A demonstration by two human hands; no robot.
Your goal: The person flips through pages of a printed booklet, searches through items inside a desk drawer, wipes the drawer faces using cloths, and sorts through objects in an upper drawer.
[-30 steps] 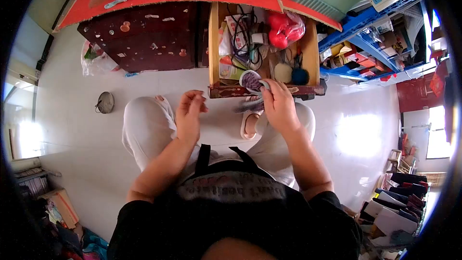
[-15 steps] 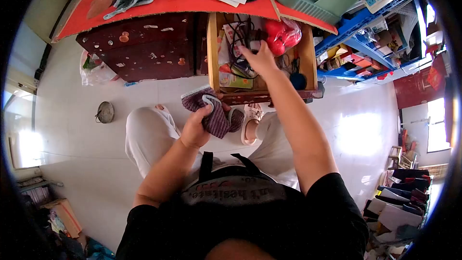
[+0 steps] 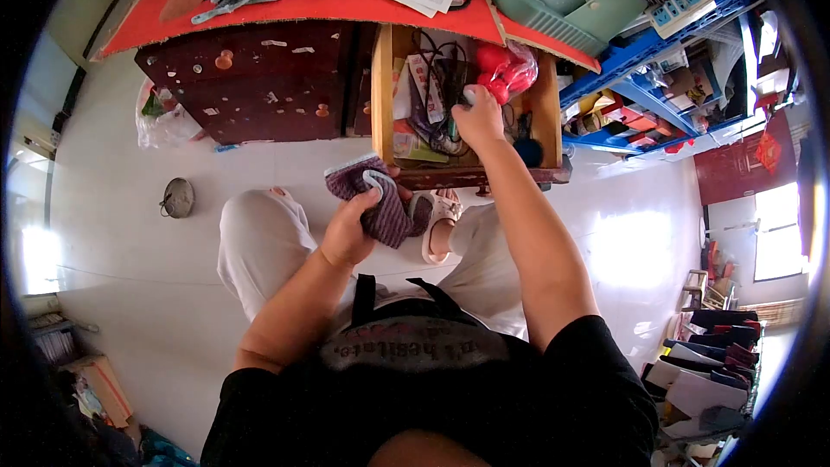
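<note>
A soft knitted piece (image 3: 389, 218) sits in the left hand (image 3: 348, 229) while the right hand (image 3: 481, 125) reaches into the drawer (image 3: 381, 104).
The striped purple knit is by the drawer's near left corner; whether it touches the wood, I can't tell. The left thumb and fingers close on its folds. It looks light, limp and hardly fragile or slippery, so a loose pinch on the pale-trimmed edge should do. The right fingers curl near the bagged red balls (image 3: 517, 71), towards the drawer's right side; I can't tell whether they grip anything.
</note>
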